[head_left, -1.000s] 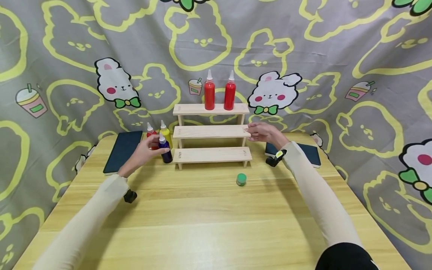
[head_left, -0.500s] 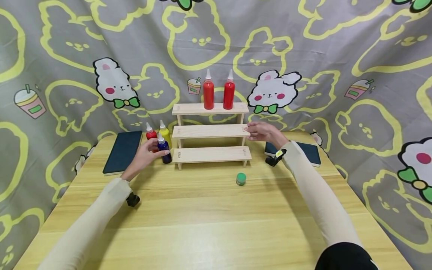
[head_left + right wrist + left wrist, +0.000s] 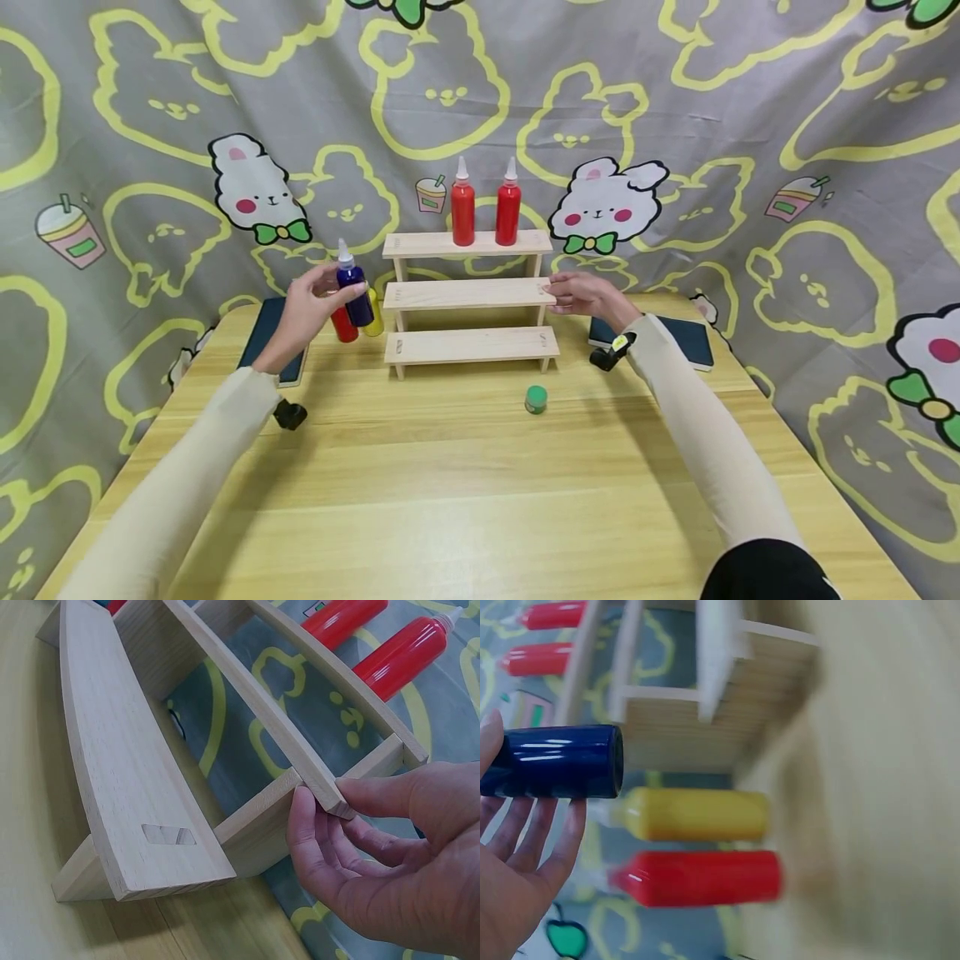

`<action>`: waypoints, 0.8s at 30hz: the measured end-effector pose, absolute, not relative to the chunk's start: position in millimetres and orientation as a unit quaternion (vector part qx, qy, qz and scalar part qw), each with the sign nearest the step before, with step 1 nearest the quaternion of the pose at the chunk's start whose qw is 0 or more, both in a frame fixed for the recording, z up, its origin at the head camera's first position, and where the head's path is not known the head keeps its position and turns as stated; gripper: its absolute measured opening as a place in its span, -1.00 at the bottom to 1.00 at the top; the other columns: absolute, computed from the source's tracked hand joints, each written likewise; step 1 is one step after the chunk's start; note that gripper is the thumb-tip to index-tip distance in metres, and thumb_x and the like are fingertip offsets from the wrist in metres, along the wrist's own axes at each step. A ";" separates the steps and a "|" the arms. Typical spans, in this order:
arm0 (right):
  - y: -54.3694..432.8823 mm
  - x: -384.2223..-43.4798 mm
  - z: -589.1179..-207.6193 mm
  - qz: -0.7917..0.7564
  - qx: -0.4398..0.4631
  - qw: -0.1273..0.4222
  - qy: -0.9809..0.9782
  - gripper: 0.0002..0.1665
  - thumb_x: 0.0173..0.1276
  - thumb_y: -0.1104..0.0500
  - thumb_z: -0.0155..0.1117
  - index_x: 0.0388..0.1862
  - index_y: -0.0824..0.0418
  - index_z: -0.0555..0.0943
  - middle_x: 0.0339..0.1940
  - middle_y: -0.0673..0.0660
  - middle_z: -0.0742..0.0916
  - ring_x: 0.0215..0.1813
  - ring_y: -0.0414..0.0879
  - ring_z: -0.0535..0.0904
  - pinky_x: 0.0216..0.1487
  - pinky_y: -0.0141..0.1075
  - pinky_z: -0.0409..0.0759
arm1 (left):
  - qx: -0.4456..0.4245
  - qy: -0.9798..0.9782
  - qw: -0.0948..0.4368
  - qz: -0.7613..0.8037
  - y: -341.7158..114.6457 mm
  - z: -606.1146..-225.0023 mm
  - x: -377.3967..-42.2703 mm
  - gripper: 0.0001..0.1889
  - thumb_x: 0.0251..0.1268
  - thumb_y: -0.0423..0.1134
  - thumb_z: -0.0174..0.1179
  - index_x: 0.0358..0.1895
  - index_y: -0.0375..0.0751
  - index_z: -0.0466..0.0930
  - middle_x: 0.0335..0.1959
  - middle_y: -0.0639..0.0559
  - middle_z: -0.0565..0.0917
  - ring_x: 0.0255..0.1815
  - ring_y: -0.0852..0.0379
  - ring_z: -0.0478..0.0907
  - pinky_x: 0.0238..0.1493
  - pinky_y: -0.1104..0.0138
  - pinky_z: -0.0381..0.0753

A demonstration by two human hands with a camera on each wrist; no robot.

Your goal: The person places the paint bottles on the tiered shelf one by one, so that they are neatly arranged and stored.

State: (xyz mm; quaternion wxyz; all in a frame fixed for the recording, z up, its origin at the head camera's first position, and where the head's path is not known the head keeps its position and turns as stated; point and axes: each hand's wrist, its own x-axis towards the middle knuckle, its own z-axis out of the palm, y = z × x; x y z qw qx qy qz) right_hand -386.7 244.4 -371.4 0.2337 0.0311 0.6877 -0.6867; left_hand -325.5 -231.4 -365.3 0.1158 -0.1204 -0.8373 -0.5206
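Observation:
My left hand (image 3: 311,304) grips a dark blue squeeze bottle (image 3: 356,287) with a white nozzle, raised off the table. In the left wrist view the bottle (image 3: 562,761) lies between thumb and fingers, its base free. Behind it stand a yellow bottle (image 3: 374,315) and a red bottle (image 3: 344,325), left of a three-tier wooden shelf (image 3: 468,293). With my right hand (image 3: 585,296) I pinch the right end of the middle tier; in the right wrist view thumb and fingers close on the board's end (image 3: 326,787). Two red bottles (image 3: 462,212) stand upright on the top tier.
A small green-lidded jar (image 3: 536,400) sits on the table in front of the shelf's right side. Dark notebooks lie at the left (image 3: 262,333) and the right (image 3: 686,342). A patterned curtain (image 3: 450,100) hangs behind the table (image 3: 480,500).
My left hand has taken hold of the blue bottle and lifted it up from the table, slightly leftward. The right hand keeps its place on the middle tier.

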 end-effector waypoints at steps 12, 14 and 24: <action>243.9 -386.6 -372.6 -0.681 0.029 0.234 0.693 -0.42 0.63 0.36 0.07 0.52 0.31 0.15 -0.25 0.02 0.57 -0.38 -0.25 0.46 0.05 -0.33 0.72 | -0.141 -0.812 0.134 -0.550 -183.4 -307.0 -356.5 -0.35 0.33 0.09 0.44 0.39 -0.10 0.51 0.20 -0.09 0.64 0.20 0.06 0.55 0.40 0.05 0.44; 243.3 -386.6 -372.6 -0.680 0.033 0.235 0.694 -0.35 0.63 0.36 0.07 0.58 0.32 0.10 -0.21 0.03 0.57 -0.36 -0.25 0.48 0.06 -0.33 0.72 | -0.134 -0.805 0.132 -0.562 -174.4 -300.4 -363.2 -0.34 0.33 0.09 0.44 0.40 -0.10 0.50 0.21 -0.08 0.62 0.20 0.07 0.54 0.37 0.10 0.47; 243.6 -387.8 -372.1 -0.685 0.040 0.236 0.688 -0.17 0.63 0.35 0.08 0.72 0.31 -0.06 -0.18 0.05 0.56 -0.38 -0.25 0.44 -0.01 -0.35 0.72 | -0.135 -0.792 0.164 -0.572 -130.0 -292.3 -406.9 -0.38 0.35 -0.05 0.45 0.36 -0.28 0.51 0.14 -0.15 0.63 0.01 0.10 0.56 0.16 0.26 0.59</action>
